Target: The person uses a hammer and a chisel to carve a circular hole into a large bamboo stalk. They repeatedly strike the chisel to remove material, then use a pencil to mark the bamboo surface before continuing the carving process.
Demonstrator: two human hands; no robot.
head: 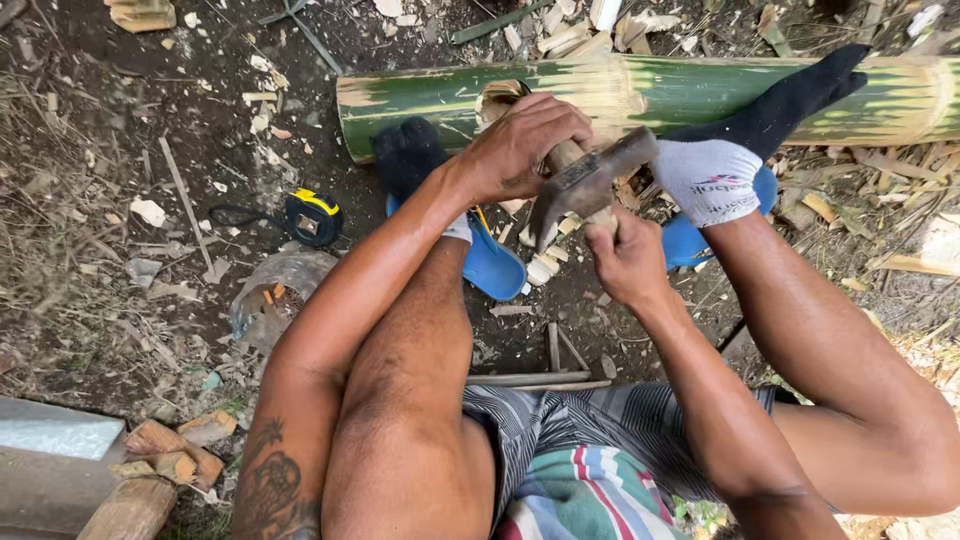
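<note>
Near the green bamboo pole (pixel 700 90) lying across the far ground, the left hand (pixel 525 145) closes its fingers around a wooden tool handle (pixel 565 155). The right hand (pixel 625 260) grips a claw hammer (pixel 585 185) just below. A yellow tape measure (pixel 312 216) lies left.

Arms: bare to the shoulder, no sleeves or gloves.
Left forearm (pixel 275 480): dark tattoo of curling lines near the elbow.
Left hand (pixel 520 140) and right hand (pixel 625 262): bare, no rings or watch in view.
Shorts (pixel 585 455): grey-and-black fine stripes, with a panel of broad green, red, white and blue bands.
Socks (pixel 745 145): black toe and foot, white cuff with small printing.
Sandals (pixel 492 262): bright blue, moulded.
</note>
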